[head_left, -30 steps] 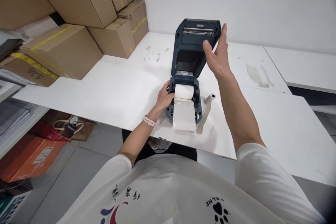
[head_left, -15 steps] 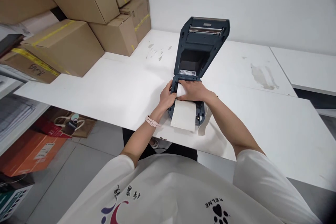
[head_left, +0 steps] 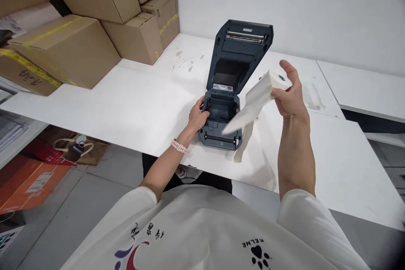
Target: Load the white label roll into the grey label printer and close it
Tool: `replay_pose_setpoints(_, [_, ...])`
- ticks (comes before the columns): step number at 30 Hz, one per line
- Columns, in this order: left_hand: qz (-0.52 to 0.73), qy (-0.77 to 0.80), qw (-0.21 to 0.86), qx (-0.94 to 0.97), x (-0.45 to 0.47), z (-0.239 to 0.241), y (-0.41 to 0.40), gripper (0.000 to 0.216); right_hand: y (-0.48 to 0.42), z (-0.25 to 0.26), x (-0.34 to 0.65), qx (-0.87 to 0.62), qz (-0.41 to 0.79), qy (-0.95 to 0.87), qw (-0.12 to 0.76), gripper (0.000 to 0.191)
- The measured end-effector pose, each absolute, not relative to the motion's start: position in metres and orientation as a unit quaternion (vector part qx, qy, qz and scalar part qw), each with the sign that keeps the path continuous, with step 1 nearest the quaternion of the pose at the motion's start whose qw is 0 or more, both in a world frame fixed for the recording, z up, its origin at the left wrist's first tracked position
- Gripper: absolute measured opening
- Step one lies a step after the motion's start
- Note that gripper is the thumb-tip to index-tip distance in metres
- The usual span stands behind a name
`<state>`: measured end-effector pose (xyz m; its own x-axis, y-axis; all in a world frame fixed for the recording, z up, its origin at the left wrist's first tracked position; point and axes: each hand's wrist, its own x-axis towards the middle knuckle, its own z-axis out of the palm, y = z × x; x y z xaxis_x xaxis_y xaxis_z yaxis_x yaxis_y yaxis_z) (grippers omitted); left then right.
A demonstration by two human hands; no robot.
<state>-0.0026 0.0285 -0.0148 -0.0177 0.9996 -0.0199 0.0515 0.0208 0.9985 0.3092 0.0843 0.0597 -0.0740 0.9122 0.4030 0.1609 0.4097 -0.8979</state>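
A dark blue-grey label printer stands on the white table with its lid raised, and its inner bay is bare. My left hand grips the printer's left side wall, thumb over the rim. Up and to the right of the printer, my right hand holds a roll of white label paper in the air. A loose end of the paper trails down leftward, in front of the printer's right side. A paper strip lies on the table beside the printer's right front corner.
Several cardboard boxes are stacked at the table's back left. A white wall rises behind the white table. On the floor to the left are an orange box and bags. The table's front edge runs close to my body.
My right hand has lifted the label roll out of the printer and carried it up to the right. My left hand has stayed on the printer's side; the view has shifted slightly.
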Motion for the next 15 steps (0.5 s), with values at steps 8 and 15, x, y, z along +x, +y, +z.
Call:
replay_pose_setpoints(8, [0.499, 0.526, 0.489, 0.485, -0.002, -0.017, 0.032, 0.094, 0.140, -0.020, 0.321, -0.547, 0.373, -0.525, 0.534, 0.110])
replay_pose_setpoints(15, [0.492, 0.525, 0.491, 0.491, -0.004, -0.016, 0.031, 0.096, 0.133, -0.027, 0.324, -0.536, 0.419, -0.538, 0.497, 0.118])
